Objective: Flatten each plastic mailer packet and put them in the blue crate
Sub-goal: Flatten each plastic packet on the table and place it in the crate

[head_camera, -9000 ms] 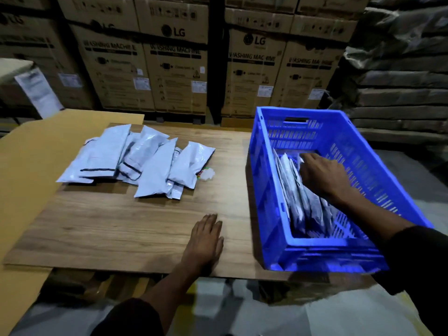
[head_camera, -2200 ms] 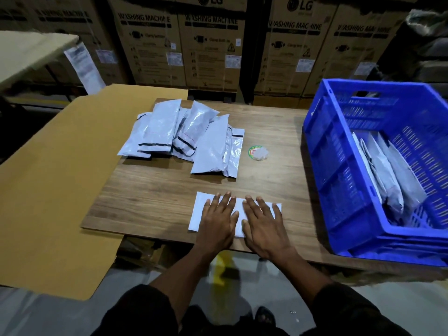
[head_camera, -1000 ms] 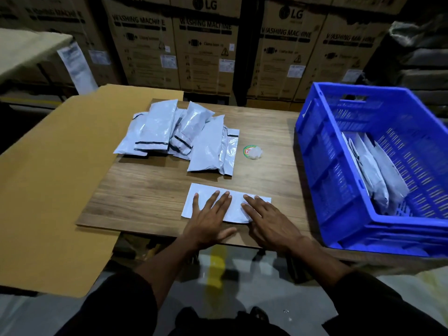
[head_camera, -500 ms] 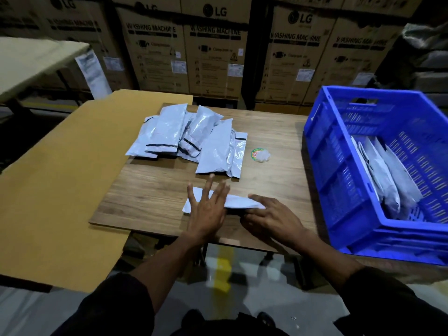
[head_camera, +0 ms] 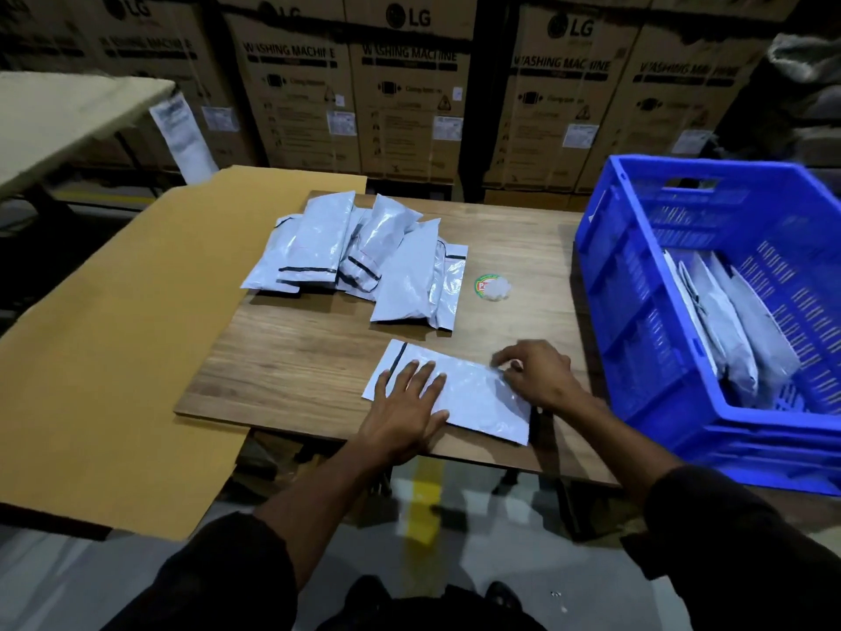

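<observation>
The mailer packet (head_camera: 473, 398) lies flat, long axis left-right; left hand (head_camera: 405, 416) presses flat-fingered, right hand (head_camera: 537, 375) pinches its right end.

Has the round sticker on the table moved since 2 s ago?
No. The round sticker lies just right of the mailer pile, as before.

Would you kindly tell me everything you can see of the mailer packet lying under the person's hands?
The mailer packet is a pale grey, glossy plastic rectangle with a dark strip across its left end. It lies flat at the near edge of the wooden table, slightly skewed, apart from the pile behind. The left hand presses on it with straight fingers; the right hand touches its right end with bent fingers, though whether it pinches it is unclear.
</observation>
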### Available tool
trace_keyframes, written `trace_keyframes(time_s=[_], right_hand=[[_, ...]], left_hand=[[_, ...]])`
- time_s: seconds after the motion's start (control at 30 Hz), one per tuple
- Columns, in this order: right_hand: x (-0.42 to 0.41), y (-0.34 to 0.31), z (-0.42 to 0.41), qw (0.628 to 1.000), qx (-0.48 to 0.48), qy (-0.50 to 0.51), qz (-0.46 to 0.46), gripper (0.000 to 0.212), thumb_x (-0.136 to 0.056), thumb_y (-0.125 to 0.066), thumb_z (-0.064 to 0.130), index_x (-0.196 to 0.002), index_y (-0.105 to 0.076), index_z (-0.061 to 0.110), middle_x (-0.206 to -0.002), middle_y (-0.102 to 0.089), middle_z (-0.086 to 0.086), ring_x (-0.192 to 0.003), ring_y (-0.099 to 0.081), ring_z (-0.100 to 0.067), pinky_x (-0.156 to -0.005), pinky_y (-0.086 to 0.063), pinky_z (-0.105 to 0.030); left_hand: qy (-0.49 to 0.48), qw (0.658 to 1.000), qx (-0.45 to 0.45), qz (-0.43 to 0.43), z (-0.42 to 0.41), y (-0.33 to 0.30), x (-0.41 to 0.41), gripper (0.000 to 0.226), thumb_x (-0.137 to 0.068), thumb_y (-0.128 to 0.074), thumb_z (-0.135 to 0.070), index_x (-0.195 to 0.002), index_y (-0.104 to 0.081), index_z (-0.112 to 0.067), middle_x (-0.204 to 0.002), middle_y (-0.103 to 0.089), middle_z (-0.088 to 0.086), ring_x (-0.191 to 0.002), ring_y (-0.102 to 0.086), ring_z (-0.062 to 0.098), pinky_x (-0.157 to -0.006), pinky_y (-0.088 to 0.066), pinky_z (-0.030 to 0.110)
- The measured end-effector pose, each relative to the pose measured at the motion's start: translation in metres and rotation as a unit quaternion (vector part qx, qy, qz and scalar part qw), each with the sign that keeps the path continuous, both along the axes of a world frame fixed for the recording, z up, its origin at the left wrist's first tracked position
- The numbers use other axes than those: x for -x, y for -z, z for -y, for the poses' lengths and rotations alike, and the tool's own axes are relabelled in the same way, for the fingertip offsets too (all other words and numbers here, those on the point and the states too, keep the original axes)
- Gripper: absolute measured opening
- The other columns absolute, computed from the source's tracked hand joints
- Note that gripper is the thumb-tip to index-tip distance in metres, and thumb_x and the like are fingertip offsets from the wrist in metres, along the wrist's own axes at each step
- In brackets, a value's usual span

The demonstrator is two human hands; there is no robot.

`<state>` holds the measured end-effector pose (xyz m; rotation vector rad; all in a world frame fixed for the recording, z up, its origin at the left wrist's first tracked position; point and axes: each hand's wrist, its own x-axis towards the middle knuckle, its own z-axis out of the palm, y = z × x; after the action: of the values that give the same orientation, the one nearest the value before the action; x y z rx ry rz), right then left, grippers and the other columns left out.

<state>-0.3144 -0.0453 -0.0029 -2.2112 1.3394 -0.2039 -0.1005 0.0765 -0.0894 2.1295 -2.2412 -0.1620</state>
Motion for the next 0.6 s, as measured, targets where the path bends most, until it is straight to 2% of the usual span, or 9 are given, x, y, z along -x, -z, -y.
trace_keyframes(time_s=[0.03,0.1,0.17,0.2,0.27,0.33,0.43,0.5,0.6], right_hand=[[-0.003,0.005,-0.004,0.996,0.073,0.029,-0.032,0.031,-0.082,-0.058,0.014,-0.104,-0.074,0.029,-0.111,-0.071,0.001,-0.119,-0.057,-0.024,-0.096,-0.042,-0.040],[-0.011,0.017,-0.023,0.987,0.154,0.036,-0.002,0.035,-0.083,-0.051,0.024,-0.111,-0.072,0.022,-0.110,-0.070,-0.005,-0.112,-0.059,-0.031,-0.093,-0.044,-0.042],[-0.017,0.034,-0.046,0.983,0.185,-0.006,0.010,0.041,-0.085,-0.043,0.031,-0.112,-0.070,0.016,-0.108,-0.070,-0.007,-0.106,-0.062,-0.032,-0.091,-0.046,-0.043],[-0.018,0.045,-0.055,0.980,0.196,-0.033,-0.010,0.044,-0.086,-0.039,0.033,-0.113,-0.068,0.014,-0.115,-0.069,-0.008,-0.110,-0.061,-0.032,-0.093,-0.047,-0.045],[-0.017,0.062,-0.062,0.977,0.195,-0.068,-0.055,0.047,-0.087,-0.036,0.032,-0.119,-0.065,0.013,-0.131,-0.063,-0.008,-0.123,-0.055,-0.033,-0.102,-0.044,-0.049],[-0.016,0.070,-0.060,0.980,0.175,-0.066,-0.069,0.052,-0.086,-0.035,0.030,-0.129,-0.059,0.013,-0.140,-0.057,-0.005,-0.133,-0.047,-0.030,-0.109,-0.036,-0.050],[-0.014,0.074,-0.059,0.981,0.164,-0.066,-0.077,0.063,-0.086,-0.033,0.032,-0.144,-0.047,0.011,-0.147,-0.050,-0.004,-0.140,-0.039,-0.026,-0.116,-0.025,-0.046],[-0.014,0.074,-0.060,0.983,0.153,-0.069,-0.077,0.066,-0.087,-0.031,0.034,-0.146,-0.045,0.009,-0.149,-0.048,-0.006,-0.142,-0.038,-0.026,-0.117,-0.021,-0.045],[-0.016,0.072,-0.061,0.984,0.144,-0.068,-0.075,0.069,-0.086,-0.029,0.036,-0.146,-0.045,0.007,-0.150,-0.047,-0.008,-0.141,-0.038,-0.030,-0.117,-0.025,-0.048]], left_hand=[[-0.013,1.000,0.016,0.001,-0.003,0.001,0.003,0.074,-0.094,-0.011,-0.059,-0.154,-0.038,-0.023,-0.165,-0.026,0.002,-0.152,-0.022,0.024,-0.117,-0.014,0.059],[-0.029,0.995,0.099,0.014,-0.006,0.002,0.009,0.059,-0.098,-0.029,-0.051,-0.136,-0.060,-0.018,-0.149,-0.051,0.006,-0.138,-0.047,0.028,-0.107,-0.030,0.066],[-0.025,0.977,0.213,0.019,-0.001,0.006,0.012,0.042,-0.101,-0.042,-0.040,-0.116,-0.070,-0.011,-0.132,-0.065,0.009,-0.125,-0.059,0.031,-0.104,-0.036,0.063],[-0.014,0.964,0.266,0.003,0.003,0.008,0.015,0.038,-0.103,-0.044,-0.035,-0.112,-0.070,-0.009,-0.128,-0.067,0.010,-0.122,-0.061,0.031,-0.105,-0.037,0.060],[0.027,0.946,0.316,-0.067,0.012,0.005,0.023,0.040,-0.107,-0.041,-0.027,-0.111,-0.070,-0.002,-0.121,-0.070,0.015,-0.115,-0.066,0.032,-0.103,-0.043,0.051],[0.051,0.944,0.296,-0.137,0.020,0.000,0.034,0.044,-0.110,-0.036,-0.026,-0.114,-0.068,0.004,-0.118,-0.070,0.019,-0.110,-0.067,0.033,-0.100,-0.048,0.045],[0.017,0.954,0.158,-0.254,0.024,-0.008,0.050,0.054,-0.107,-0.027,-0.035,-0.132,-0.058,0.002,-0.131,-0.063,0.018,-0.125,-0.056,0.032,-0.111,-0.035,0.037],[-0.009,0.954,0.133,-0.268,0.024,0.001,0.056,0.060,-0.105,-0.022,-0.041,-0.141,-0.051,-0.001,-0.142,-0.056,0.014,-0.136,-0.046,0.029,-0.117,-0.028,0.039],[-0.007,0.957,0.171,-0.234,0.021,0.019,0.055,0.056,-0.109,-0.019,-0.038,-0.142,-0.050,-0.004,-0.144,-0.056,0.009,-0.137,-0.045,0.024,-0.117,-0.025,0.037]])
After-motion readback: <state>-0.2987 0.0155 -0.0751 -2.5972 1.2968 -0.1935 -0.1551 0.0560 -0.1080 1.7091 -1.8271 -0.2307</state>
